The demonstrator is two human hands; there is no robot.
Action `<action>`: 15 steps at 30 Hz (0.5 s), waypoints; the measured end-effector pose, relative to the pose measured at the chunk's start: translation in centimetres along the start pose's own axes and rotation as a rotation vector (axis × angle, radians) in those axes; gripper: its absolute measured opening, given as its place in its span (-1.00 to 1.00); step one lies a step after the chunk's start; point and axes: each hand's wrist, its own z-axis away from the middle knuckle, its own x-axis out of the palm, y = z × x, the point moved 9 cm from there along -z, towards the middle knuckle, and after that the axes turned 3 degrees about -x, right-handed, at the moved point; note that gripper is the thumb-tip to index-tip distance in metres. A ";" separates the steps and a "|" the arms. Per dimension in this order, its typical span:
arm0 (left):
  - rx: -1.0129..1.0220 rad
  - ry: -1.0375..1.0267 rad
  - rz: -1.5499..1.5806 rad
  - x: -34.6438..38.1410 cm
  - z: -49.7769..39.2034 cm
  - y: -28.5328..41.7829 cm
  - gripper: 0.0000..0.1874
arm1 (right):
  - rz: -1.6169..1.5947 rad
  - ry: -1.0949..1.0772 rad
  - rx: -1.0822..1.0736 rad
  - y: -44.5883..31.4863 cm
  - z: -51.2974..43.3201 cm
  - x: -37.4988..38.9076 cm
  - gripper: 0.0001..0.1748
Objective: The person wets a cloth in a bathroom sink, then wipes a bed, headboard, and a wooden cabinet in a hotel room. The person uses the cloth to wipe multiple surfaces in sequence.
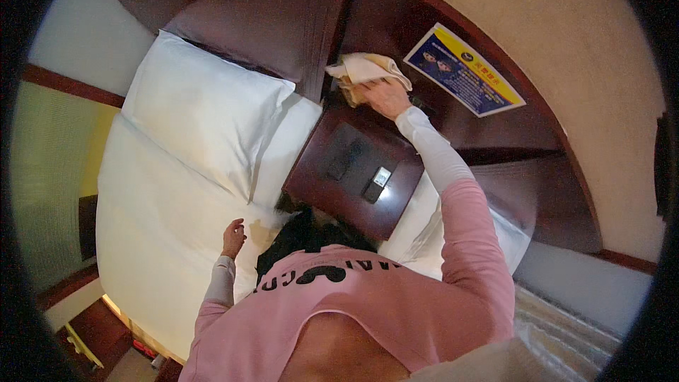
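My right hand (388, 97) reaches forward with a folded cream cloth (374, 69) in its grip, against the dark headboard panel (371, 16) behind the nightstand. Below it stands the dark wooden nightstand (318, 156), and a small black device with a lit display (379, 183) lies on its top. My left hand (234, 237) hangs over the white bed at the left, fingers partly curled, with nothing in it. A white pillow (204, 111) rests at the head of that bed.
A blue and yellow printed sign (466, 71) is on the headboard panel, right of the cloth. Another white bed (419, 223) stands right of the nightstand. A patterned curtain (50, 170) hangs at the far left. A yellow object (83, 346) shows at the lower left.
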 end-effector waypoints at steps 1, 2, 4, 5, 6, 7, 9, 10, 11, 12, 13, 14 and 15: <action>0.067 0.019 0.005 -0.9 0.0 -1.0 -0.67 | -0.027 -0.218 0.019 0.0 2.6 2.4 -0.57; -0.065 0.045 -0.013 -1.8 -0.5 -4.0 -0.66 | -0.080 -0.165 0.109 0.8 5.2 1.9 -0.66; -0.134 -0.005 0.123 -2.8 -1.1 -9.3 -0.66 | -0.086 -0.371 0.297 3.0 11.0 2.4 -0.77; -0.188 0.009 0.206 -3.7 -1.2 -12.3 -0.65 | -0.076 -0.510 0.411 4.3 14.1 2.3 -0.78; -0.111 -0.055 0.149 -3.3 -1.9 -13.8 -0.65 | 0.085 -0.238 0.382 4.9 14.4 -1.5 -0.73; 0.002 -0.018 -0.239 -3.4 -2.3 -14.7 -0.66 | 0.264 -0.006 0.289 5.0 14.5 -5.4 -0.64; 0.222 0.026 -0.869 -2.7 -3.0 -14.8 -0.66 | 0.294 0.146 0.355 6.3 13.8 -10.0 -0.51; -0.023 -0.016 -0.564 -3.4 -3.6 -16.7 -0.65 | 0.339 0.300 0.348 6.7 12.2 -13.0 -0.46; -0.187 -0.021 -0.289 -3.2 -4.2 -17.1 -0.64 | 0.385 0.383 0.352 6.8 10.3 -15.7 -0.41; -0.237 -0.035 -0.208 -2.8 -4.4 -16.0 -0.63 | 0.310 0.460 0.375 7.4 8.0 -18.2 -0.41; -0.292 -0.013 -0.036 -2.6 -4.5 -14.4 -0.62 | 0.244 0.490 0.397 7.9 4.8 -20.0 -0.40; -0.153 -0.019 -0.138 -1.9 -5.1 -10.5 -0.61 | 0.255 0.572 0.366 7.7 1.6 -22.4 -0.32; -0.112 -0.004 -0.108 -1.3 -5.3 -7.4 -0.60 | 0.258 0.680 0.323 7.1 -1.4 -24.6 -0.25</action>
